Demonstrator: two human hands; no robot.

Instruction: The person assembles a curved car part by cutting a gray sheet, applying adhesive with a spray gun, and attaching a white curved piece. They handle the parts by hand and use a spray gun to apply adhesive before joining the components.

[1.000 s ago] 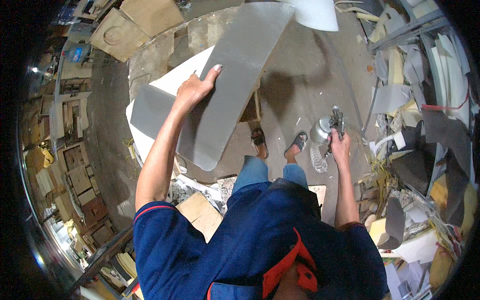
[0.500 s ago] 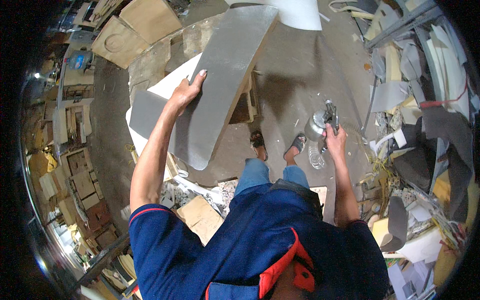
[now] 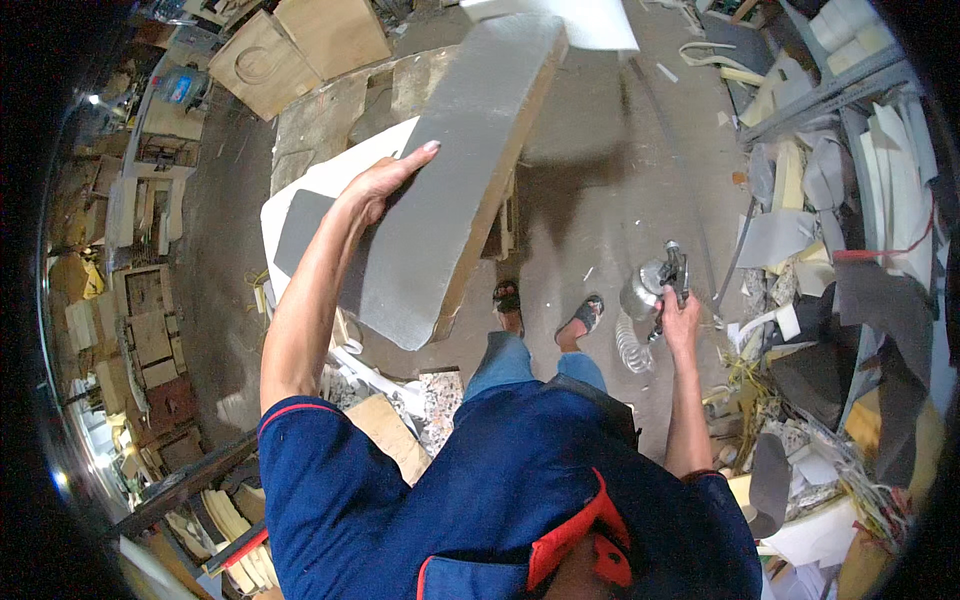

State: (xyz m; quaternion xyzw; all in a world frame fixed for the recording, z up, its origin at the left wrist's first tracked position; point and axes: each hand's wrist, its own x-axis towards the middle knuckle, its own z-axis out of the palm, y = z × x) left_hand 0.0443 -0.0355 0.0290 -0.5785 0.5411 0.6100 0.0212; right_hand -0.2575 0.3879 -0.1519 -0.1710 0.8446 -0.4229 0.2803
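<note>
A long grey foam slab [image 3: 460, 150] with a yellowish-brown edge is held up at a tilt in front of me. My left hand [image 3: 385, 188] grips its left edge, thumb lying on the grey face; the other fingers are hidden behind it. Low on the right, my right hand [image 3: 681, 318] is wrapped round the handle of a spray gun [image 3: 674, 268]. The gun has a round metal cup [image 3: 644, 288] and points away from me, well apart from the slab. A clear coiled hose [image 3: 632, 350] hangs below it.
Behind the slab, a white sheet [image 3: 290, 215] and a smaller grey piece [image 3: 302, 228] lie on a worn wooden table [image 3: 310, 140]. A white roll-like piece [image 3: 598, 25] is at the far end. Foam scraps [image 3: 795, 255] crowd the right; wooden panels [image 3: 262, 60] stand far left.
The slab has turned slightly, showing more of its edge. My right hand and the spray gun have moved a little nearer and to the right. My feet and view have shifted slightly.
</note>
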